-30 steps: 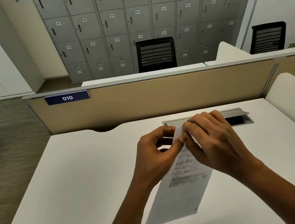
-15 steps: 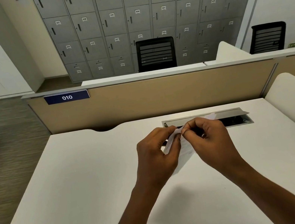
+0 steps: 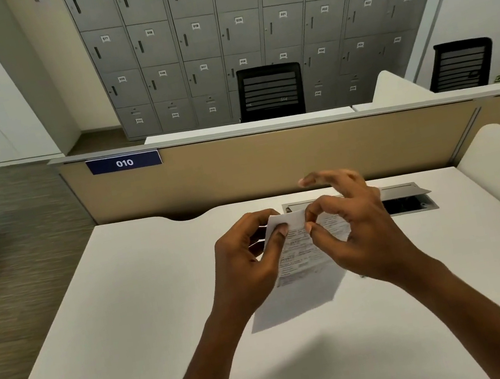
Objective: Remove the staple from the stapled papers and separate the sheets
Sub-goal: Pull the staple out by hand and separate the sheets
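Whereas the stapled white printed papers were tipped up and largely hidden behind the knuckles half a second earlier, they are now seen hanging with the printed face toward the camera again. They are held clear of the white desk top, on which their shadow is cast at six o'clock. The top edge, at twelve o'clock of the sheets, is pinched at its left end between the thumb and curled fingers of the left hand. Just beside that grip, at three o'clock from it, the same edge is nipped by the thumb and forefinger of the right hand. Its other fingers, previously curled in, have been fanned out and lifted toward twelve o'clock, and are blurred by motion. The staple cannot be made out, so whether it is out or still seated cannot be told. It is judged that a picking or prying pull at the stapled corner is under way. The sheets are still held as one bundle, so separation is not yet done. The grey recessed cable hatch lies at two o'clock from the hands, untouched.
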Demonstrator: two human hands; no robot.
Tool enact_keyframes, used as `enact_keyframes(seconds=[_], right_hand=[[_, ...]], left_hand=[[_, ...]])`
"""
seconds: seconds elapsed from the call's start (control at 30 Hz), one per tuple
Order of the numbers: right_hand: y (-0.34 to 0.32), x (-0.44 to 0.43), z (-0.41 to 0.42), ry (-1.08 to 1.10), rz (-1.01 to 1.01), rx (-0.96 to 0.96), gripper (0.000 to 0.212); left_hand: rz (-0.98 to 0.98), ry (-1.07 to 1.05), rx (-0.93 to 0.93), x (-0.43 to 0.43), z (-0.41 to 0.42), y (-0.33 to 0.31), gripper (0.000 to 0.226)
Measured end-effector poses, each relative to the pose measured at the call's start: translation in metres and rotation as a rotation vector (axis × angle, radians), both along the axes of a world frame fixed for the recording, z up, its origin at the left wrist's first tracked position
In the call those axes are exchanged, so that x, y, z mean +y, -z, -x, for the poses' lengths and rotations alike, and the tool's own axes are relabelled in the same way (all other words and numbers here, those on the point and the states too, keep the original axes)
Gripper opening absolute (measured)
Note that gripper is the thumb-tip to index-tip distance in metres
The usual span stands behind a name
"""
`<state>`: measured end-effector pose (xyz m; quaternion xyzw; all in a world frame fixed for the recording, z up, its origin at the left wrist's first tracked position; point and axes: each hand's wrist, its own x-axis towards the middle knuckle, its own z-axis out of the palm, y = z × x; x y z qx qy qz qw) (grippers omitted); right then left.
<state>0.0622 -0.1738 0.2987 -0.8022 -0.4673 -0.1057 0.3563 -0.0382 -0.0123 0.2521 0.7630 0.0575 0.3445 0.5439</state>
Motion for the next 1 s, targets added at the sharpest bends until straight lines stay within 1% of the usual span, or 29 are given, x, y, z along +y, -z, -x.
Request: enact_keyframes(seconds=[0.07,0.13,0.27,0.4,0.5,0.6,0.73,0.87,1.0], right_hand=[[0.000,0.005,0.000,-0.026,0.033,0.000,0.004],[0.002,0.011,0.003,-0.030,0.016,-0.020,0.006],[0.007,0.025,0.013,-0.023,-0.012,-0.139,0.008],[0.006,0.034,0.020,-0.034,-0.048,-0.173,0.017],[0.005,0.039,0.022,-0.057,-0.062,-0.190,0.018],[0.007,0.044,0.018,-0.085,-0.063,-0.211,0.017],[0.005,0.052,0.011,-0.131,-0.114,-0.235,0.009],[0.006,0.060,0.012,-0.161,-0.130,-0.221,0.009],[0.006,0.074,0.018,-0.176,-0.140,-0.209,0.008]], left_hand=[[0.056,0.015,0.013,0.009,0.006,0.000,0.016],[0.092,0.030,0.026,0.014,0.011,0.000,0.016],[0.194,0.046,0.037,0.024,0.023,-0.002,0.020],[0.212,0.128,0.089,0.033,0.033,0.000,0.030],[0.241,0.160,0.126,0.033,0.037,0.003,0.029],[0.268,0.138,0.118,0.031,0.037,0.006,0.027],[0.320,0.086,0.135,0.028,0.042,0.004,0.027],[0.335,0.041,0.189,0.032,0.049,0.011,0.026],[0.339,0.003,0.190,0.044,0.056,0.013,0.025]])
